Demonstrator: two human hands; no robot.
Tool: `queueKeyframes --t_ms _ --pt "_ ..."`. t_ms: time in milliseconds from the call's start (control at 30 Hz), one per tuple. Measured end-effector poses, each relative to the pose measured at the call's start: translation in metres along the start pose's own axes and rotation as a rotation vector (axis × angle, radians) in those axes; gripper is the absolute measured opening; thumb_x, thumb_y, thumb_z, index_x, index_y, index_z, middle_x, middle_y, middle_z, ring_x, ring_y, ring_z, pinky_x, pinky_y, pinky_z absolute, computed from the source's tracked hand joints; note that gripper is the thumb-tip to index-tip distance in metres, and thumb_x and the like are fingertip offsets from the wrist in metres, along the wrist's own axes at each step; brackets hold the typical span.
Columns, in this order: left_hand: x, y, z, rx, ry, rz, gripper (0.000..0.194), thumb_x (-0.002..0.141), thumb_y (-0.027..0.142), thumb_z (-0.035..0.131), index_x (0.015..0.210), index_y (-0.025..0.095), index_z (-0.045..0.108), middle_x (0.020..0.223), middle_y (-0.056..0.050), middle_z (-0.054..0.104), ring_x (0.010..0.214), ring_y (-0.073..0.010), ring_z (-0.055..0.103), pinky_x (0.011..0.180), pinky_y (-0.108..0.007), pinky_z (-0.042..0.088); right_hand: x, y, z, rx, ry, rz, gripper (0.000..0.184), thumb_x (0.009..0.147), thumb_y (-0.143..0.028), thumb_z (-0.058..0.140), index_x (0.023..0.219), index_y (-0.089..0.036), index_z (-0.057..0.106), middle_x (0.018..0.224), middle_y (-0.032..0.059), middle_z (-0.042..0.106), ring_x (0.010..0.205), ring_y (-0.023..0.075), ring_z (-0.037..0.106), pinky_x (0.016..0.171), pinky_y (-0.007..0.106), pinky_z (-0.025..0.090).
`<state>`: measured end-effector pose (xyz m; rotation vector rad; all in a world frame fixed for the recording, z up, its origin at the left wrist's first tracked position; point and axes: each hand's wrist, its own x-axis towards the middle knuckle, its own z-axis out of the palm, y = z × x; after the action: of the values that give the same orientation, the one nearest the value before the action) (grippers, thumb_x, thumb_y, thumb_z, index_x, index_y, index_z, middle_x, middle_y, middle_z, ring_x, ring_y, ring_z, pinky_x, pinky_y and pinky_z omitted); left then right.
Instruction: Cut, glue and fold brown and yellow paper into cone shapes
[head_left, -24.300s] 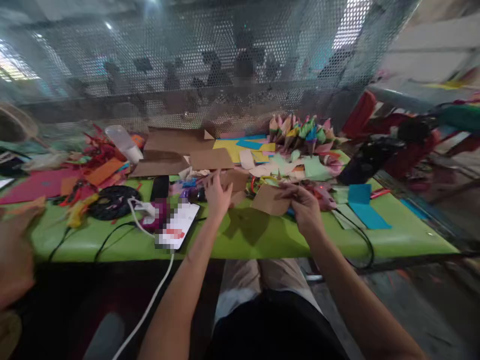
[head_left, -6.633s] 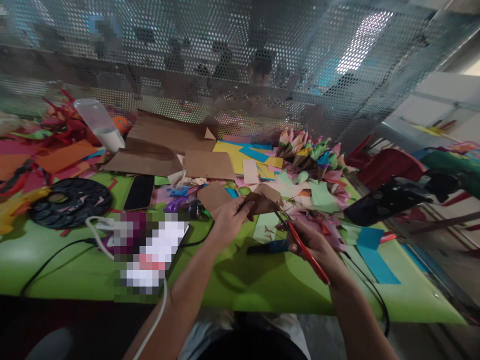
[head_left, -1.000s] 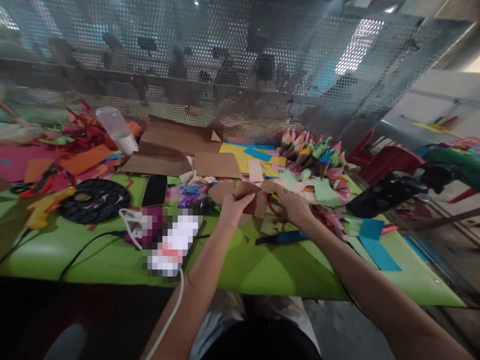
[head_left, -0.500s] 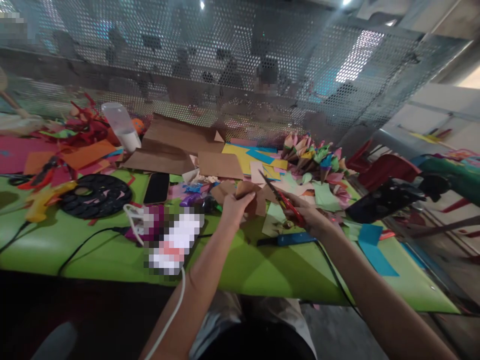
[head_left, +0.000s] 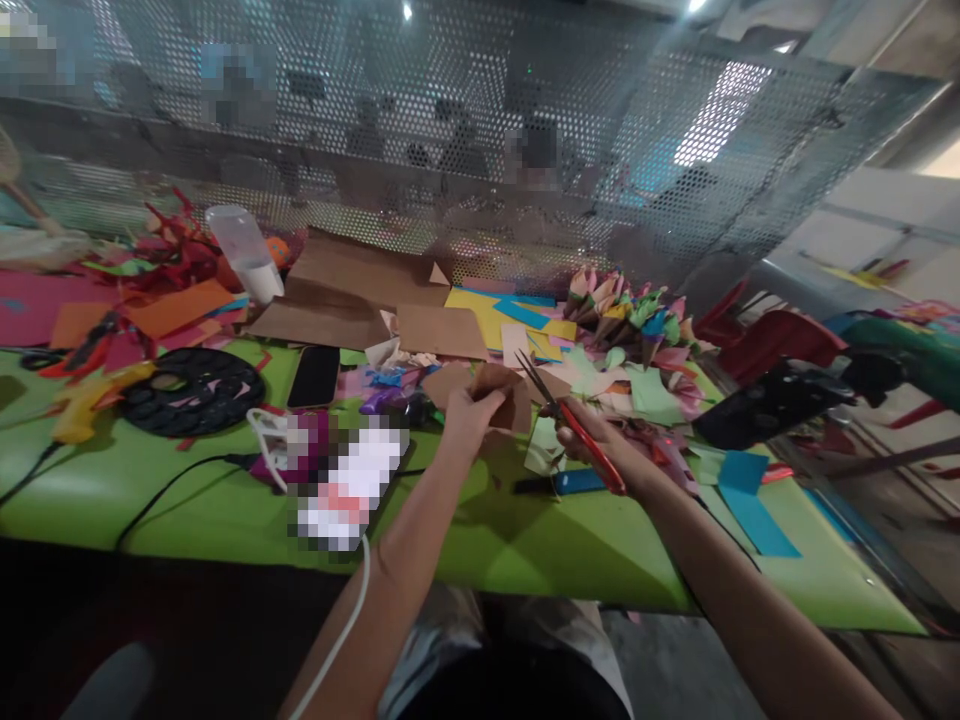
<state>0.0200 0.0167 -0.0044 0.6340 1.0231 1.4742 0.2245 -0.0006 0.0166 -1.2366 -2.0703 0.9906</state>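
Note:
My left hand (head_left: 474, 412) is closed on a piece of brown paper (head_left: 511, 398), thumb on top, above the green tabletop. To its right, my right hand (head_left: 604, 450) grips red-handled scissors (head_left: 592, 448). Their dark blades point up and away, slightly parted, just right of the brown paper and apart from it. Below the right hand lies a blue-handled tool (head_left: 577, 483) with a dark end, partly hidden by the scissors and hand. Pale green paper (head_left: 541, 447) sits between the two hands.
A blurred-out lit phone (head_left: 352, 490), a purple power socket (head_left: 300, 450), a black phone (head_left: 313, 376) and a black round tray (head_left: 193, 392) are to the left. A yellow glue gun (head_left: 97, 400) lies further left. Brown cardboard (head_left: 360, 285) and paper flowers (head_left: 622, 310) stand behind.
The scissors have turned in my right hand, so their red handles now hang lower right. The brown paper has tilted slightly in my left hand, which stays nearly in place.

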Motion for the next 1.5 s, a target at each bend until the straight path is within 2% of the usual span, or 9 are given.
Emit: queueKeyframes --t_ms 133,333,633,833,1100,1367,1500 --pt "-0.0001 -0.0025 -0.0013 -0.003 -0.013 -0.001 0.027 0.051 0.025 0.086 0.073 0.013 0.076 0.068 -0.004 0.074 0.066 -0.02 0.069 0.066 -0.03 0.055 0.0041 -0.0077 0.0034 0.024 -0.013 0.033 0.052 0.083 -0.064 0.061 0.111 -0.02 0.061 0.095 0.0044 0.059 0.079 0.0181 0.055 0.067 0.03 0.048" --pt "0.0002 -0.0039 -0.0036 0.01 -0.031 -0.021 0.031 0.05 0.028 0.088 0.074 0.011 0.077 0.067 -0.005 0.073 0.064 -0.02 0.069 0.065 -0.03 0.054 0.004 -0.0068 0.0058 0.044 -0.01 0.063 0.049 0.084 -0.062 0.062 0.109 -0.02 0.062 0.085 0.002 0.056 0.069 0.0148 0.05 0.059 0.027 0.042" --pt "0.0022 -0.0059 -0.0044 0.018 -0.029 -0.021 0.029 0.051 0.028 0.087 0.072 0.012 0.076 0.067 -0.004 0.073 0.063 -0.0186 0.067 0.065 -0.029 0.053 0.004 -0.0006 0.0073 0.056 -0.012 0.047 0.041 0.085 -0.054 0.065 0.109 -0.021 0.063 0.08 0.0001 0.055 0.064 0.0128 0.047 0.056 0.025 0.038" --pt "-0.0009 -0.0032 -0.003 0.01 -0.04 -0.024 0.031 0.048 0.029 0.088 0.071 0.013 0.075 0.066 -0.004 0.072 0.064 -0.0193 0.067 0.066 -0.03 0.053 0.0033 -0.0038 0.0079 0.064 -0.004 0.059 0.042 0.084 -0.055 0.065 0.108 -0.02 0.063 0.08 -0.0004 0.055 0.063 0.0119 0.045 0.055 0.025 0.037" --pt "-0.001 -0.0022 -0.0026 0.004 -0.038 -0.032 0.031 0.048 0.029 0.088 0.07 0.013 0.075 0.066 -0.004 0.072 0.065 -0.0202 0.068 0.068 -0.032 0.054 0.0042 -0.008 0.0082 0.067 -0.002 0.056 0.046 0.082 -0.059 0.064 0.106 -0.019 0.064 0.085 0.0016 0.059 0.067 0.0136 0.049 0.057 0.026 0.041" --pt "0.0002 -0.0027 -0.0031 0.005 -0.023 -0.041 0.025 0.05 0.025 0.087 0.068 0.013 0.075 0.064 -0.004 0.072 0.063 -0.0199 0.069 0.064 -0.03 0.054 0.0056 -0.008 0.007 0.041 0.022 0.038 0.041 0.08 -0.054 0.067 0.103 -0.02 0.066 0.088 0.003 0.063 0.077 0.0183 0.057 0.069 0.03 0.049" --pt "-0.0009 -0.0009 -0.0024 -0.003 -0.025 -0.044 0.025 0.05 0.023 0.088 0.069 0.014 0.075 0.064 -0.004 0.072 0.067 -0.0219 0.071 0.067 -0.032 0.056 0.0074 -0.0091 0.0074 0.051 0.037 0.041 0.042 0.076 -0.055 0.07 0.101 -0.021 0.066 0.085 0.0027 0.063 0.073 0.018 0.056 0.065 0.03 0.05"
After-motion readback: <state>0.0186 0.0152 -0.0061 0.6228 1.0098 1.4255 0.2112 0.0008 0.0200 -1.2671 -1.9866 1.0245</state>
